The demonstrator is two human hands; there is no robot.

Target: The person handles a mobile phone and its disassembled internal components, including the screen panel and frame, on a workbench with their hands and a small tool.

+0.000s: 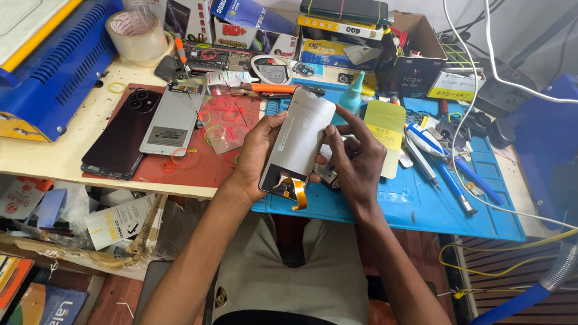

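Observation:
My left hand [254, 154] grips the left edge of a phone display panel [298, 139], held back side up and tilted over the blue work mat [430, 201]. An orange flex cable [298, 192] hangs from the panel's lower end. My right hand [357, 157] holds the panel's right edge, with fingers resting on its back near the top. A small dark part lies partly hidden under my right hand.
A dark phone back cover [123, 132] and a grey phone frame [174, 116] lie on a red mat with rubber bands. A blue machine [44, 47] stands at the left. Tape roll [137, 37], boxes, teal glue bottle [353, 95], yellow card [386, 132], tools and cables crowd the bench.

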